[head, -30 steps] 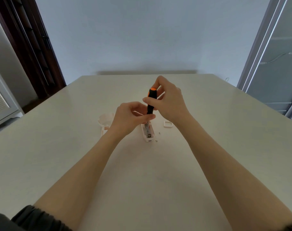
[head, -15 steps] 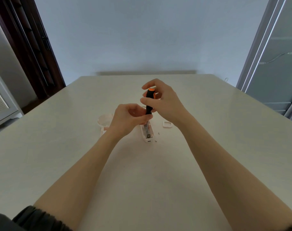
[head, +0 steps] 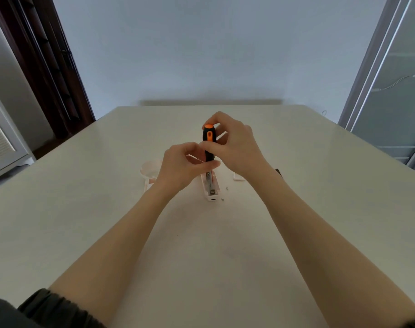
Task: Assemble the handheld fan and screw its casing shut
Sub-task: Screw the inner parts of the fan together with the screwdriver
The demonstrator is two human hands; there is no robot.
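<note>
- At frame centre, the screwdriver (head: 209, 143) is gripped upright by the right hand (head: 235, 147).
- Its shaft is pinched by the left hand (head: 181, 165).
- The fan casing (head: 210, 185) is seen open; loose screws (head: 223, 199) remain unfitted.

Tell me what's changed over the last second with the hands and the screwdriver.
The right hand re-gripped the screwdriver: its fingers opened half a second ago and have closed round the orange top again, as if between turns. The left hand stayed pinched at the shaft, and the open fan casing and loose screws did not move.
</note>
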